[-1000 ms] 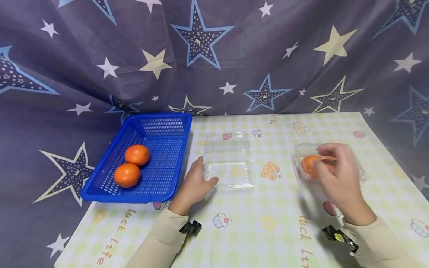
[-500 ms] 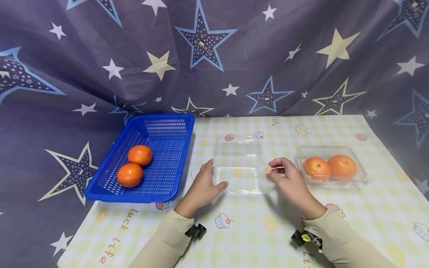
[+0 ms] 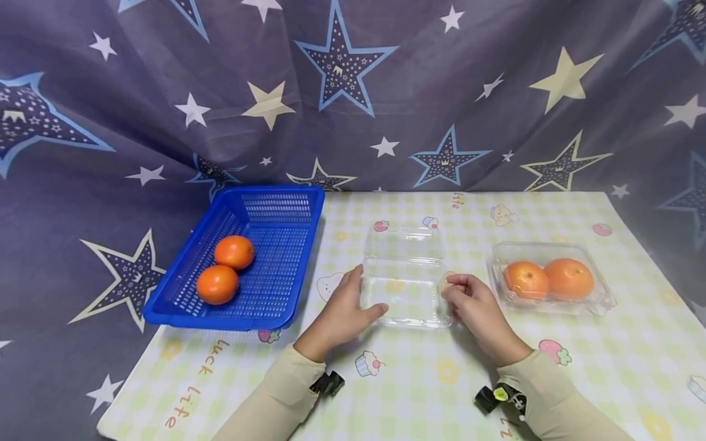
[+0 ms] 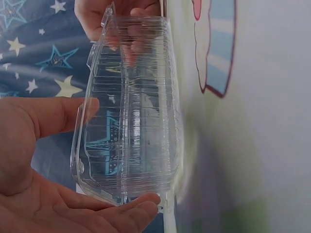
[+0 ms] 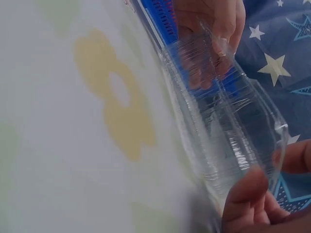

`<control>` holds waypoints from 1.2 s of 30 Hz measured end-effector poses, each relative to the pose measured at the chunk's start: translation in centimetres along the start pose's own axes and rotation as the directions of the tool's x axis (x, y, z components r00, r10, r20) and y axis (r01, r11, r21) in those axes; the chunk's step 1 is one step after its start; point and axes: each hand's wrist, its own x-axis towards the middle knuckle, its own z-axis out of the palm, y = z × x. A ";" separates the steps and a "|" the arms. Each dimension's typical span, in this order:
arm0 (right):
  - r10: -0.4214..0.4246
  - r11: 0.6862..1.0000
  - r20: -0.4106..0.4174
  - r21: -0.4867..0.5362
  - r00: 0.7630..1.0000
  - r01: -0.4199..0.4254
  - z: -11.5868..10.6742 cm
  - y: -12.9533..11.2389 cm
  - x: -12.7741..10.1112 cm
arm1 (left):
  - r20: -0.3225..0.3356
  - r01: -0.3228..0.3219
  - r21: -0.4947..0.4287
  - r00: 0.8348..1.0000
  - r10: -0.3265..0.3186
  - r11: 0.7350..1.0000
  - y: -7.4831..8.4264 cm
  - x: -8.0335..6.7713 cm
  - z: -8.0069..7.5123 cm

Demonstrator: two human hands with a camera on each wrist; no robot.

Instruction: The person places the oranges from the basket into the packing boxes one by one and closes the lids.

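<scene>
An empty clear plastic clamshell box (image 3: 405, 278) lies open on the tablecloth between my hands. My left hand (image 3: 368, 291) holds its near left corner, thumb along the front rim and fingers on the left side. In the left wrist view the left hand (image 4: 121, 153) flanks the box (image 4: 136, 73) with thumb and fingers. My right hand (image 3: 449, 289) pinches the box's right edge with curled fingers. The right wrist view shows the right hand (image 5: 274, 170) on the rim of the box (image 5: 218, 121).
A blue plastic basket (image 3: 220, 318) at the left holds two oranges (image 3: 234, 252) (image 3: 217, 284). A closed clear box (image 3: 601, 300) at the right holds two more oranges (image 3: 526, 278) (image 3: 568, 277). A star-patterned curtain (image 3: 353, 92) hangs behind the patterned tablecloth (image 3: 419, 380).
My right hand left the box with the oranges, moved left and took the empty box's right edge. My left hand stayed on the empty box's left corner.
</scene>
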 end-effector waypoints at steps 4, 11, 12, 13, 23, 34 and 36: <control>0.015 1.000 0.017 0.023 1.000 -0.015 -0.2 0.3 0.0 | 0.005 -0.016 0.000 1.000 0.016 1.000 0.2 0.0 0.1; -0.017 0.996 0.014 0.086 1.000 0.016 -0.4 0.8 0.3 | 0.001 -0.020 0.012 1.000 0.020 1.000 0.4 0.0 0.0; -0.023 0.995 0.014 0.094 1.000 0.022 -0.4 0.9 0.4 | 0.000 -0.021 0.019 1.000 0.021 1.000 0.5 0.0 -0.1; -0.029 0.994 0.016 0.102 0.999 0.028 -0.5 0.9 0.4 | 0.000 -0.022 0.030 1.000 0.022 0.999 0.5 -0.1 -0.1; -0.048 0.987 0.023 0.156 0.999 0.044 -0.7 1.5 0.3 | 0.001 -0.052 0.181 0.999 0.053 0.982 2.1 -1.2 -0.8; -0.050 0.984 0.049 0.172 0.998 0.041 -0.7 1.6 0.4 | 0.028 -0.108 0.257 0.994 0.105 0.960 4.4 -3.2 -3.4; -0.050 0.985 0.052 0.170 0.997 0.041 -0.7 1.6 0.3 | 0.022 -0.130 0.281 0.991 0.129 0.951 4.7 -3.5 -4.2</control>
